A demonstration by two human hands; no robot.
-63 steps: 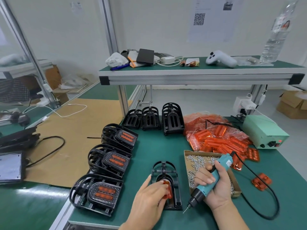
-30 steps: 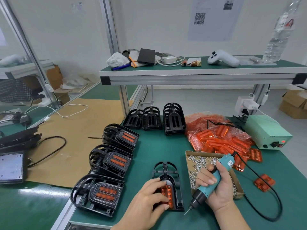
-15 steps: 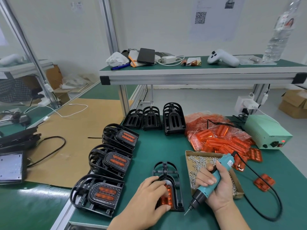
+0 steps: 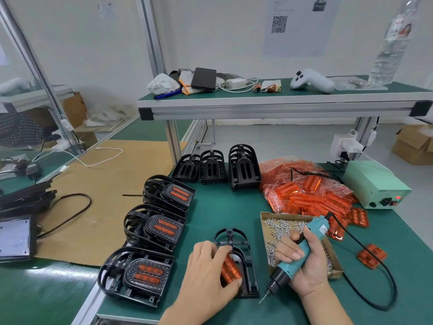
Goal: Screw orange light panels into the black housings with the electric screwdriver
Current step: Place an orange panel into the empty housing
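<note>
Gripping screwdriver [image 4: 302, 249] tip-down-left, right hand [image 4: 304, 266]; left hand [image 4: 210, 275] pinches lengthwise orange panel [image 4: 230, 269].

Orange light panel [image 4: 230, 269] sits tilted in flat black housing [image 4: 246, 266].

Near the front edge of the green worktop [image 4: 210, 207] lies a black plastic housing [image 4: 243, 261], with an open cardboard tray of small metal screws [image 4: 278, 228] just to its right. Three stacks of finished black housings with orange panels [image 4: 154, 228] line the left edge. Behind, three stacks of bare black housings [image 4: 218, 167] stand before the raised green shelf [image 4: 281, 99]. A clear bag of orange light panels [image 4: 304, 195] sits right of them, a pale green power box [image 4: 372, 186] at the right edge.
</note>
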